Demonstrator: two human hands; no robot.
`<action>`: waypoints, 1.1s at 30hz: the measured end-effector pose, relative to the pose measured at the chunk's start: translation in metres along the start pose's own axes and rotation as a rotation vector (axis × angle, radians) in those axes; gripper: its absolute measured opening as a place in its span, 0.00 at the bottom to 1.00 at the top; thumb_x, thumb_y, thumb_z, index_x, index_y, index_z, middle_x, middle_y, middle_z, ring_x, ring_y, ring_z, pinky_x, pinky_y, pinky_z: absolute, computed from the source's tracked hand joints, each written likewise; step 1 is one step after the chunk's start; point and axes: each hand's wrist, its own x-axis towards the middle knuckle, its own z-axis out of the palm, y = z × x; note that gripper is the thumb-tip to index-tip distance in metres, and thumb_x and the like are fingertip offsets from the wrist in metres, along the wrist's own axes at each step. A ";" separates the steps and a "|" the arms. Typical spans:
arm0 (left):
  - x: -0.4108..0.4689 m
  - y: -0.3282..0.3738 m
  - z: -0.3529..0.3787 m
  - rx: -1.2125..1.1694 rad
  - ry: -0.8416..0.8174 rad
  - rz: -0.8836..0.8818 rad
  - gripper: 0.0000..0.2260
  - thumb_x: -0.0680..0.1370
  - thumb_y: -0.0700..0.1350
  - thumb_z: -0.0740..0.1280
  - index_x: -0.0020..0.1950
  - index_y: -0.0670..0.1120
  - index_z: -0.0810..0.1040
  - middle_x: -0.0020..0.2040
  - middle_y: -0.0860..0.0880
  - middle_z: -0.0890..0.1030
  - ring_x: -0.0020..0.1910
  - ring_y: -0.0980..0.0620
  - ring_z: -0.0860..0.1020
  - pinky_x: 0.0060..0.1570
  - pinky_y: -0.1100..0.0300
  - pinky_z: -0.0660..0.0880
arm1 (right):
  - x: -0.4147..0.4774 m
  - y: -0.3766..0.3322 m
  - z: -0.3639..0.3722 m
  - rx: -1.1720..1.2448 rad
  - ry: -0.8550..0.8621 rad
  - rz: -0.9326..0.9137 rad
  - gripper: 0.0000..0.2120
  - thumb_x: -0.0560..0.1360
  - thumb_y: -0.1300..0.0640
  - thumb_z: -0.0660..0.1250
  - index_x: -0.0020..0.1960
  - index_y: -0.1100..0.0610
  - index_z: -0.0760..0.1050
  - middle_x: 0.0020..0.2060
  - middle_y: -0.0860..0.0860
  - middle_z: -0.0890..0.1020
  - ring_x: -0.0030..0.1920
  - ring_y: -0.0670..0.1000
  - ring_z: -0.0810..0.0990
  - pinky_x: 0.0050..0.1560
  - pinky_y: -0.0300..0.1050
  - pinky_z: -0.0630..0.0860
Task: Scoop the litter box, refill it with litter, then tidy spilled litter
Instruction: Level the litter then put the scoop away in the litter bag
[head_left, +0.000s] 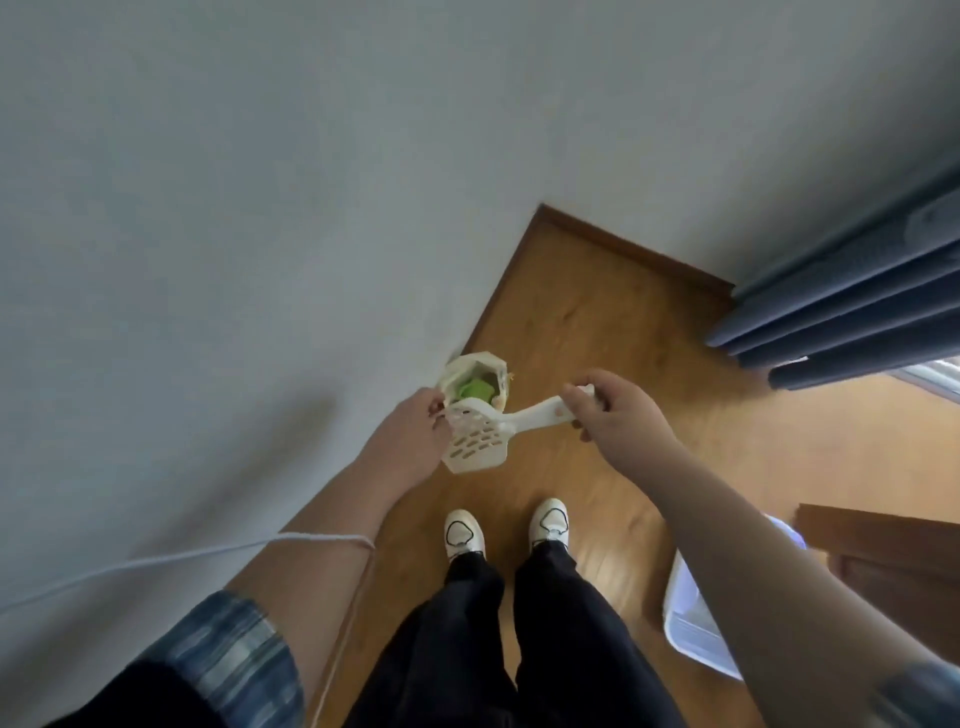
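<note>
The person is standing by the wall, holding a white litter scoop (475, 441) out over the wooden floor (597, 312). The right hand (615, 410) is gripping the end of the handle, fingers curled round it. The left hand (410, 441) is bunching its fingers at the left edge of the slotted head, right by the mouth of an open bag (493, 364) against the wall; I cannot tell which of the two it is pinching. The litter box (685, 613) is sitting near right, partly behind the right arm.
</note>
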 end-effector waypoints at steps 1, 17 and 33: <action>0.015 -0.009 0.008 0.017 0.006 -0.004 0.17 0.82 0.45 0.60 0.72 0.48 0.69 0.67 0.48 0.75 0.58 0.52 0.74 0.54 0.60 0.68 | 0.016 0.011 0.014 0.012 0.005 0.031 0.08 0.79 0.42 0.63 0.47 0.44 0.76 0.37 0.47 0.82 0.36 0.47 0.82 0.33 0.42 0.74; 0.317 -0.207 0.207 0.270 -0.005 -0.031 0.16 0.79 0.46 0.60 0.67 0.50 0.70 0.59 0.49 0.76 0.54 0.48 0.77 0.52 0.47 0.78 | 0.372 0.264 0.288 -0.162 -0.010 0.241 0.16 0.79 0.41 0.60 0.55 0.53 0.73 0.42 0.51 0.83 0.38 0.51 0.83 0.30 0.46 0.77; 0.276 -0.153 0.180 0.316 -0.037 -0.060 0.21 0.78 0.47 0.61 0.71 0.52 0.66 0.59 0.50 0.75 0.55 0.48 0.76 0.51 0.47 0.77 | 0.335 0.251 0.248 -0.142 -0.105 0.433 0.17 0.79 0.47 0.56 0.64 0.54 0.69 0.44 0.51 0.78 0.43 0.55 0.83 0.45 0.53 0.83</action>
